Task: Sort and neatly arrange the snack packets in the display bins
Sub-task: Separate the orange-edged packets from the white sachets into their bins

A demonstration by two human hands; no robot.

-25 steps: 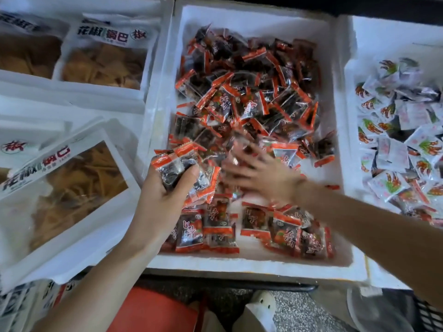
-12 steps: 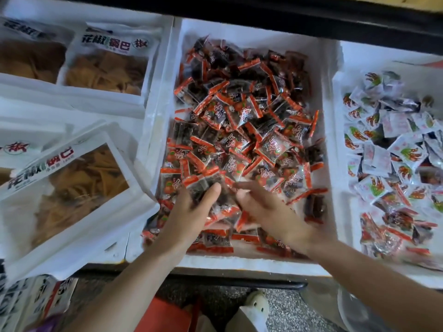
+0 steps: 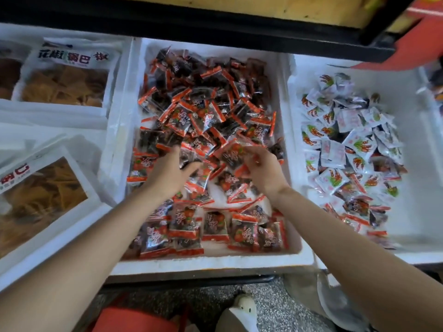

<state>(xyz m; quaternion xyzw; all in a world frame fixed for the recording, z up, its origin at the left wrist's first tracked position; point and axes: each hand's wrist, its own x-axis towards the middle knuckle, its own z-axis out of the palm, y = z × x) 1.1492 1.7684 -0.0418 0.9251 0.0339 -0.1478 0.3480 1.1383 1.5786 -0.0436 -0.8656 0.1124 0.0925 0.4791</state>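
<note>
Sorting red-and-black snack packets, centre foam bin: 6 o'clock row neat, 12 o'clock heap jumbled. Left hand fingers spread; right hand pinches one packet.

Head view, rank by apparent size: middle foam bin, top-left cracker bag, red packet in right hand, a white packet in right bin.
1. middle foam bin
2. cracker bag
3. red packet and white packet: look alike, not ranked.

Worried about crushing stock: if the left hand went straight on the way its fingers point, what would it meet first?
The left hand would run into the heap of red-edged dark snack packets at its fingertips, probably touching them; the foam bin's far wall lies beyond.
</note>
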